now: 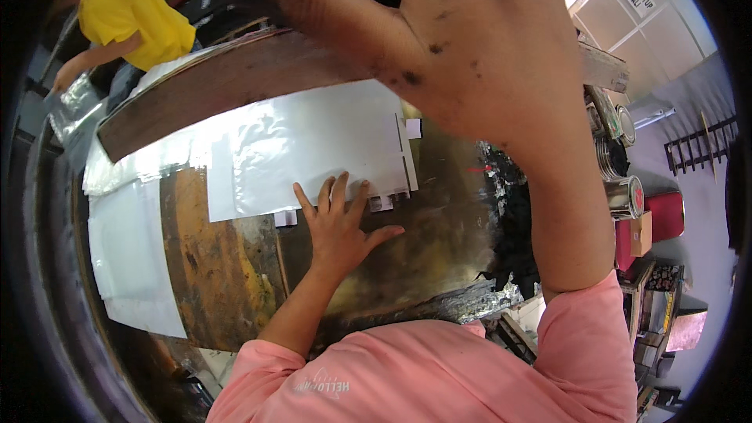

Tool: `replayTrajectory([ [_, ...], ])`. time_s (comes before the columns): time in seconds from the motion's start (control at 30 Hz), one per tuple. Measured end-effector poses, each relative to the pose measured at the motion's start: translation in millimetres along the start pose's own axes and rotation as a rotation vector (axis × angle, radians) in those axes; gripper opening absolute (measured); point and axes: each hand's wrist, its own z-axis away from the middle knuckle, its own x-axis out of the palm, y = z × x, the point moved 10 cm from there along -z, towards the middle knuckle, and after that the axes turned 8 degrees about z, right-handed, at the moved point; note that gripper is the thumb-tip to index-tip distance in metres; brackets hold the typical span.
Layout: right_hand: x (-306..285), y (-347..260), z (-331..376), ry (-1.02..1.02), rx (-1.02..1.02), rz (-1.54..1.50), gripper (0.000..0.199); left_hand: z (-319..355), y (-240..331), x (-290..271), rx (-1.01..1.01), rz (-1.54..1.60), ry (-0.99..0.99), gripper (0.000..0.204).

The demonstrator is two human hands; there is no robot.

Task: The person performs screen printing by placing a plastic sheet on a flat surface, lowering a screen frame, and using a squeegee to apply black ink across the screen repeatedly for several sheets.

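Note:
Near the middle, my left hand (337, 227) lies with fingers spread, fingertips at the near edge of a glossy, whitish plastic sheet (298, 141). The sheet lies flat on a brown, stained work table (423, 243). Small pale tabs (286, 218) stick out along the sheet's edges. My right hand (478, 39) is raised close to the camera and marked with dark stains. Its thumb stretches left with a blackened tip, while its other fingers run out of the picture, so any hold is hidden. Behind the sheet slants a brown wooden bar (227, 98), partly covered by my right hand.
More whitish plastic sheets (133, 258) lie at the table's left. A person in a yellow shirt (133, 12) stands at the far left beside clear plastic (78, 110). Metal cans (624, 197) stand at the right, near a red chair (666, 215). Black residue (513, 227) coats the table's right side.

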Motion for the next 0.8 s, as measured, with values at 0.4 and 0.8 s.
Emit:
replayTrajectory([
  [0.4,142,-19,115,-0.561,-0.074,-0.201,0.055,72,-95,-125,-0.56,0.719,0.31,0.105],
  [0.8,375,39,76,-0.361,-0.002,0.217,0.053,108,-112,-75,-0.404,0.069,0.083,0.109],
])
